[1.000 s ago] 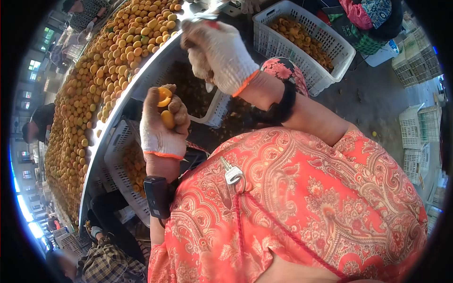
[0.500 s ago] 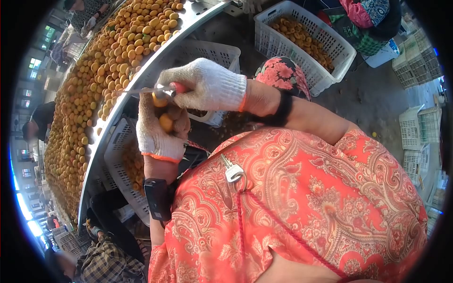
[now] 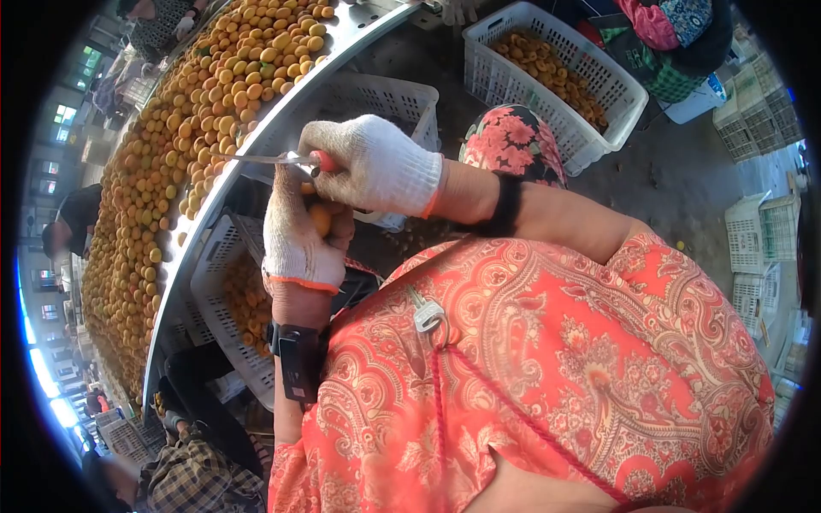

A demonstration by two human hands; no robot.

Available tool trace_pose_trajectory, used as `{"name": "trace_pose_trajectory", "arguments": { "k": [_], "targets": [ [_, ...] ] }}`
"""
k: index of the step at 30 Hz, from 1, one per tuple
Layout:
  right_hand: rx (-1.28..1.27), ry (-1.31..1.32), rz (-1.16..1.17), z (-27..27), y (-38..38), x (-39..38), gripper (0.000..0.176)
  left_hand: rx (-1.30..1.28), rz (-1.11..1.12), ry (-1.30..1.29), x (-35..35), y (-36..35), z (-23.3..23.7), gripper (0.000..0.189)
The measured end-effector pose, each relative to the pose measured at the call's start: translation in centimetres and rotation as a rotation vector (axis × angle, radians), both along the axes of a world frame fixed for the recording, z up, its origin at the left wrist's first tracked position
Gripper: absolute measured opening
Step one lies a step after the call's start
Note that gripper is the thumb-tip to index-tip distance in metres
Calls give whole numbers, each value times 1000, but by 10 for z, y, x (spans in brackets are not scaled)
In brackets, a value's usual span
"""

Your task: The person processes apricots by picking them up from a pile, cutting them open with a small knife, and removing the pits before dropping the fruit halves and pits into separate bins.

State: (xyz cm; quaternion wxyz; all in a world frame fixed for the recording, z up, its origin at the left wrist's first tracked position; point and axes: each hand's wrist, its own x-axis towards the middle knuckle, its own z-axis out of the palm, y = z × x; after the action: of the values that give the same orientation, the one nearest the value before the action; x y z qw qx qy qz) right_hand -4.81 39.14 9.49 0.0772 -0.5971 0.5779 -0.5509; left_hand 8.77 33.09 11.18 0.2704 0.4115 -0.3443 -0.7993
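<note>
My right hand (image 3: 372,162), in a white knit glove, is closed round the red handle of a knife (image 3: 323,161). The thin blade points left, over the rim of the fruit table. Just below, my left hand (image 3: 301,235), gloved too, is closed round an apricot (image 3: 321,219). A bit more orange fruit shows near its thumb, close to the blade; whether it is a second apricot or a cut piece is hard to tell. The two hands are close together, and the right one hides part of the left one's fingers.
Whole apricots (image 3: 205,107) cover the metal-rimmed table (image 3: 295,90). Below the rim stands a crate with cut fruit (image 3: 248,299); another white crate (image 3: 393,90) is behind my hands. A crate of fruit halves (image 3: 556,81) stands farther off. Co-workers sit nearby; stacked crates (image 3: 753,231) stand right.
Both hands have shifted slightly right, with the knife still in the right one. The left hand has turned, and less of its fruit shows now.
</note>
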Motion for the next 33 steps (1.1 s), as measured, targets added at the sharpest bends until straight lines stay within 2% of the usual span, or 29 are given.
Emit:
{"name": "trace_pose_trajectory", "arguments": {
  "k": [3,5,7,8,9,10,11,12,13,14,17,19,21,26,33],
  "targets": [
    [3,42,2,1,2,-2,16,25,-73,127,4,-3,-2,38],
    [17,-181,1,3,3,-2,13,79,-58,152,3,-8,-2,40],
    [10,-222,-38,2,3,-8,12,131,-42,178,6,-15,-3,41],
    [4,-264,-77,2,2,-12,11,76,-159,270,10,-21,-6,44],
    [4,-264,-77,0,0,-14,11,21,-276,362,12,-23,-7,47],
    [-49,-261,-112,-4,-2,-17,12,65,-219,362,11,-25,-7,56],
    [-103,-258,-147,-7,-3,-19,15,65,-219,363,10,-24,-4,56],
    [27,-213,-154,-4,2,-18,10,43,-163,361,9,-23,-3,58],
    [29,-213,-153,-5,1,-18,10,22,-106,360,9,-22,-2,60],
    [29,-167,-190,-5,1,-17,11,58,-214,521,13,-33,-14,63],
    [23,-124,-199,-4,4,-16,13,-2,-77,436,6,-25,-9,58],
    [17,-127,-174,-1,6,-15,14,15,-55,444,7,-29,-12,58],
    [143,-180,-84,3,9,-13,18,31,-32,453,8,-30,-12,58],
    [103,-122,-89,-2,6,-8,25,34,63,416,9,-21,-5,58],
    [158,-125,-82,3,12,-6,24,143,-67,512,28,-39,-18,55]
  ]
}}
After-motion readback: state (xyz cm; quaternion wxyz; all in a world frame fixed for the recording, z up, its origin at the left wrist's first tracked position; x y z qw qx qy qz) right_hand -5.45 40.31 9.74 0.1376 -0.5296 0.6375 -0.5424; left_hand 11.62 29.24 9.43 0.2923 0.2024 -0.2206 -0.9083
